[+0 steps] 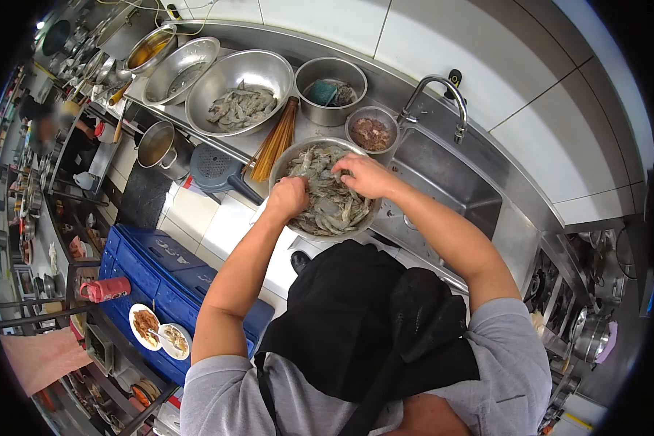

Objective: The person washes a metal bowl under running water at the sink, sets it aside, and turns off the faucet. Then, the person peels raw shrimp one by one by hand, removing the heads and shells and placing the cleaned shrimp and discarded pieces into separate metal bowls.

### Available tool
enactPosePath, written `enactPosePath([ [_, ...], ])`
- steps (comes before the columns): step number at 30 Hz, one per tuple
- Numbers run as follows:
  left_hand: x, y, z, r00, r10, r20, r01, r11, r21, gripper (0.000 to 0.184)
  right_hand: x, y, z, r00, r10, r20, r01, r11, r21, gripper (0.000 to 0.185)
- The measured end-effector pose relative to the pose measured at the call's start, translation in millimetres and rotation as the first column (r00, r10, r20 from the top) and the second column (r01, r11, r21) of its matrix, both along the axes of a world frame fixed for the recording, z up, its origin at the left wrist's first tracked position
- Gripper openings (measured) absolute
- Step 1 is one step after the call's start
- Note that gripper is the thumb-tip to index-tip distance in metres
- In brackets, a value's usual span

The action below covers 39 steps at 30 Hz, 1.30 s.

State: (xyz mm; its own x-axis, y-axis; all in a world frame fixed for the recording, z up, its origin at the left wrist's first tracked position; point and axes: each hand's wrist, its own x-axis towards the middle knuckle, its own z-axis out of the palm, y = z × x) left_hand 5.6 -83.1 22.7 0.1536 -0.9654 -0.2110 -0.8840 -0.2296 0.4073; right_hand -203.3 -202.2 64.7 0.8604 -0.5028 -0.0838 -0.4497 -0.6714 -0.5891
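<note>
A round metal bowl (377, 211) full of raw, grey, shell-on shrimp (334, 207) sits at the counter's front edge, close to my body. Over its left side, my left hand (291, 195) is closed with its fingers curled in among the shrimp; whatever those fingertips grip is hidden. My right hand (363, 176) reaches in from the right, thumb and fingers bent together on a shrimp near the top of the pile. Beside the bowl, a smaller metal bowl (394, 131) holds pinkish-brown bits, perhaps shrimp heads or shells.
A wide metal bowl (203, 94) with more shrimp stands behind left, near a pot (330, 114) with a green scouring pad. Wooden skewers (277, 145) lean beside my bowl. The sink (450, 182) and faucet (461, 109) are at right; a blue cooler (167, 261) is at left.
</note>
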Motion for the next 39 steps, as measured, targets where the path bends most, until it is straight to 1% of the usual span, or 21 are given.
enactPosePath([
  [4,14,1,9,1.0,0.005,-0.018,-0.006,0.998,-0.07,0.019,-3,10,-3,0.998,0.059,0.02,-0.061,0.993,0.099,0.029],
  [6,26,-1,21,0.992,-0.075,-0.102,0.047,0.968,-0.246,0.021,-2,13,1,0.998,0.057,0.021,-0.059,0.992,0.111,0.03],
  [7,27,-2,39,0.992,-0.08,-0.101,0.053,0.968,-0.246,0.021,-1,14,4,0.998,0.055,0.02,-0.057,0.991,0.124,0.032],
  [9,30,-6,78,0.96,-0.008,-0.28,-0.034,0.989,-0.145,0.022,3,13,8,0.998,0.016,0.064,-0.025,0.989,0.149,0.034],
  [11,36,-10,95,0.951,-0.015,-0.31,-0.032,0.988,-0.148,0.02,8,14,16,0.994,-0.021,0.107,0.002,0.984,0.176,0.037],
  [13,42,-19,101,0.853,-0.071,-0.517,-0.084,0.959,-0.27,0.019,11,15,28,0.955,-0.076,0.286,0.015,0.978,0.21,0.044],
  [14,45,-24,105,0.772,0.001,-0.636,-0.105,0.987,-0.125,0.015,13,15,27,0.955,-0.078,0.288,0.017,0.978,0.207,0.044],
  [15,42,-25,110,0.773,-0.002,-0.635,-0.103,0.986,-0.129,0.015,15,15,27,0.945,-0.084,0.316,-0.001,0.965,0.261,0.045],
  [17,33,-28,120,0.598,0.054,-0.8,-0.212,0.973,-0.094,0.014,17,16,28,0.934,-0.09,0.347,-0.023,0.951,0.309,0.047],
  [19,28,-31,117,0.569,0.047,-0.821,-0.217,0.972,-0.095,0.013,16,23,35,0.956,-0.113,0.271,0.0,0.923,0.384,0.05],
  [20,24,-33,115,0.539,0.045,-0.841,-0.223,0.971,-0.091,0.012,17,23,21,0.94,-0.104,0.326,-0.013,0.942,0.335,0.04],
  [21,20,-34,115,0.508,0.043,-0.86,-0.228,0.97,-0.087,0.012,17,24,20,0.939,-0.107,0.326,-0.009,0.943,0.334,0.04],
  [23,12,-35,115,0.495,0.041,-0.868,-0.223,0.971,-0.082,0.011,18,24,18,0.951,-0.226,0.212,0.028,0.744,0.668,0.027],
  [24,8,-36,112,0.499,0.067,-0.864,-0.256,0.964,-0.073,0.013,18,24,17,0.95,-0.229,0.213,0.03,0.745,0.666,0.027],
  [26,6,-36,100,0.47,0.088,-0.878,-0.298,0.953,-0.064,0.02,22,25,15,0.914,-0.357,0.193,0.082,0.629,0.773,0.014],
  [27,4,-36,87,0.472,0.084,-0.877,-0.289,0.955,-0.064,0.02,25,27,16,0.91,-0.366,0.195,0.086,0.628,0.774,0.014],
  [29,-5,-35,66,0.333,0.073,-0.94,-0.432,0.898,-0.083,0.027,33,28,21,0.884,-0.424,0.195,0.148,0.651,0.745,0.012],
  [34,-11,-22,65,0.195,0.058,-0.979,-0.418,0.908,-0.03,0.037,26,29,17,0.886,-0.421,0.195,0.129,0.627,0.768,0.013],
  [36,-9,-17,70,0.268,0.138,-0.954,-0.336,0.941,0.042,0.046,17,17,20,0.905,-0.303,0.299,0.165,0.897,0.409,0.015],
  [37,-9,-17,69,0.269,0.139,-0.953,-0.334,0.941,0.043,0.046,14,12,22,0.904,-0.305,0.299,0.167,0.896,0.411,0.015],
  [39,-9,-19,69,0.185,0.041,-0.982,-0.187,0.982,0.006,0.056,8,4,33,0.832,-0.378,0.405,0.286,0.919,0.272,0.023],
])
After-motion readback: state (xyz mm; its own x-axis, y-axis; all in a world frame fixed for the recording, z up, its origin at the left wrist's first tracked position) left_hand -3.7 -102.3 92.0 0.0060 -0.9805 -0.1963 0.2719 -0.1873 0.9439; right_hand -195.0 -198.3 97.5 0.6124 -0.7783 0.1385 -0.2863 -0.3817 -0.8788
